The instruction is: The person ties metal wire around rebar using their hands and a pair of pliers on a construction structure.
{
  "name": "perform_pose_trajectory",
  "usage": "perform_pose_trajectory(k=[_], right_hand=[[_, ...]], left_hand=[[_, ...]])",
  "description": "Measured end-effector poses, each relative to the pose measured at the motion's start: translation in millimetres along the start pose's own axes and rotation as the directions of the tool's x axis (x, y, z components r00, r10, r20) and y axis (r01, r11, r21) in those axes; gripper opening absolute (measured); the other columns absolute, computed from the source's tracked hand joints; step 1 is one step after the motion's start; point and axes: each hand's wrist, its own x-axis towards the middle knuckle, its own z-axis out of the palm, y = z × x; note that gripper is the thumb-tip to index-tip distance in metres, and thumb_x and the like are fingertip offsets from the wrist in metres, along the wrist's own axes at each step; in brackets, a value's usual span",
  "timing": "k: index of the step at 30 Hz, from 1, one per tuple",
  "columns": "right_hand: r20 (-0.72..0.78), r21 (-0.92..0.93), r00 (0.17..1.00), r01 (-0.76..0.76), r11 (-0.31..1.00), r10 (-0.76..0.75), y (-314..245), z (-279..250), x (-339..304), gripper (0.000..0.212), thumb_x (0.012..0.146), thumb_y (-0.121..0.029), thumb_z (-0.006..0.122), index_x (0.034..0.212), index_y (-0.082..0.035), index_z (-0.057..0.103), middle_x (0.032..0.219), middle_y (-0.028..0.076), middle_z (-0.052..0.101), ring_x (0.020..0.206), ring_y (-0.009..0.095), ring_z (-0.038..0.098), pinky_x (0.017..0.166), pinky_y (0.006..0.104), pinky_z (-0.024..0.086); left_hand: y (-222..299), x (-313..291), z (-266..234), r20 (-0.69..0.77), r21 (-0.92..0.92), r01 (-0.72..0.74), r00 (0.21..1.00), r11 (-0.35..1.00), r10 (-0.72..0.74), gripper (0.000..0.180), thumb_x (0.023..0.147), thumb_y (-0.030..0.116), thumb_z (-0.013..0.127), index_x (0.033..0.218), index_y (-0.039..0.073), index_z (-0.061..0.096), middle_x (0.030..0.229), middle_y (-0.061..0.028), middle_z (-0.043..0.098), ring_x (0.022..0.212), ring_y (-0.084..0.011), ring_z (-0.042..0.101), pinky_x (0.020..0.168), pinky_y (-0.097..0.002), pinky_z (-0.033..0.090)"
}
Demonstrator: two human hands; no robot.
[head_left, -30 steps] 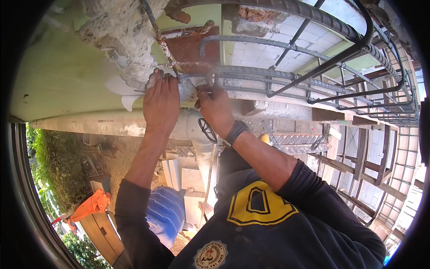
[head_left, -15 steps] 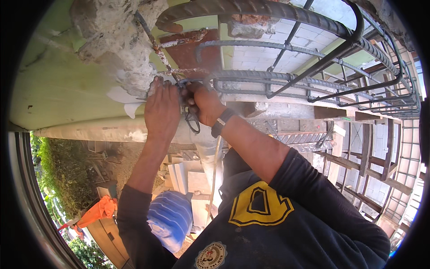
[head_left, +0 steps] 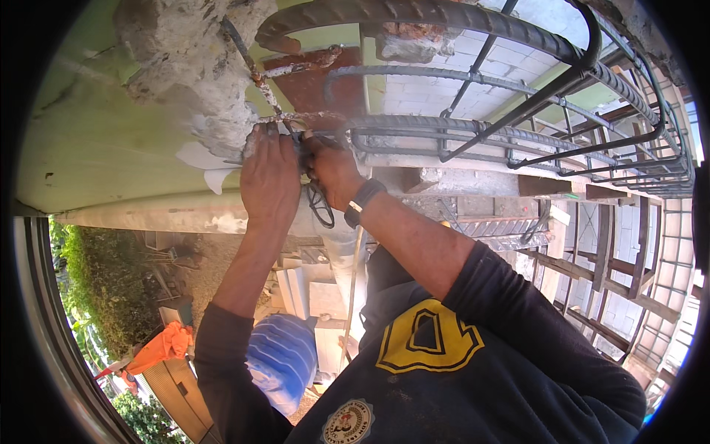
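Both my hands are raised side by side at the joint between the broken concrete (head_left: 177, 66) and the steel bars. My left hand (head_left: 270, 177) has its fingers together and curled over a bar's end beside the rusty rebar (head_left: 259, 83); their tips are partly hidden. Closed in a fist just right of it, my right hand (head_left: 334, 174) holds thin dark looped wire (head_left: 319, 209), which dangles below the fingers. The dark part between the two hands is too covered to make out. Long ribbed bars of the rebar cage (head_left: 473, 132) run rightward from this spot.
A thick hooked bar (head_left: 414, 13) arches above my hands. Below lie a blue striped sack (head_left: 281, 362), pale boards (head_left: 292, 292) and an orange cloth (head_left: 164, 348). Timber supports (head_left: 606, 274) stand at right. A green wall (head_left: 96, 140) is at left.
My right hand has shifted slightly down and left, and the dangling wire loops hang a little lower. The left hand stays at nearly the same place.
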Motion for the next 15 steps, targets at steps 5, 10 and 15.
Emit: perform_pose_trajectory(k=[5,10,15], right_hand=[[0.098,0.011,0.993,-0.063,0.998,0.062,-5.1,-2.9,-10.1,0.026,0.094,-0.032,0.066,0.086,-0.009,0.056,0.068,0.001,0.052,0.054,0.012,0.044,0.046,0.0296,0.032],[0.227,0.16,0.967,-0.152,0.975,0.114,-5.4,-6.3,-4.6,0.02,0.099,-0.029,0.056,0.084,-0.016,0.052,0.064,-0.005,0.046,0.051,0.01,0.036,0.045,0.0271,0.025],[0.25,0.14,0.963,-0.141,0.98,0.103,-3.7,-2.9,-8.1,0.019,0.1,-0.029,0.053,0.084,-0.019,0.052,0.063,-0.006,0.043,0.051,0.009,0.036,0.046,0.0277,0.027]], left_hand=[[-7.3,-3.5,2.0,-0.016,0.053,-0.041,0.999,0.998,0.042,0.019,0.089,0.01,0.056,0.107,0.002,0.06,0.122,-0.015,0.064,0.127,-0.0343,0.052,0.109,-0.0418,0.04],[-3.1,3.9,-9.9,0.014,0.042,-0.066,0.998,0.997,0.065,0.018,0.088,0.01,0.056,0.103,0.001,0.061,0.118,-0.0147,0.065,0.124,-0.0325,0.054,0.112,-0.0408,0.037],[-5.6,1.4,-10.8,0.039,0.036,-0.073,0.997,0.997,0.072,0.022,0.086,0.009,0.054,0.104,0.0,0.061,0.119,-0.0157,0.065,0.124,-0.0316,0.054,0.116,-0.0403,0.034]])
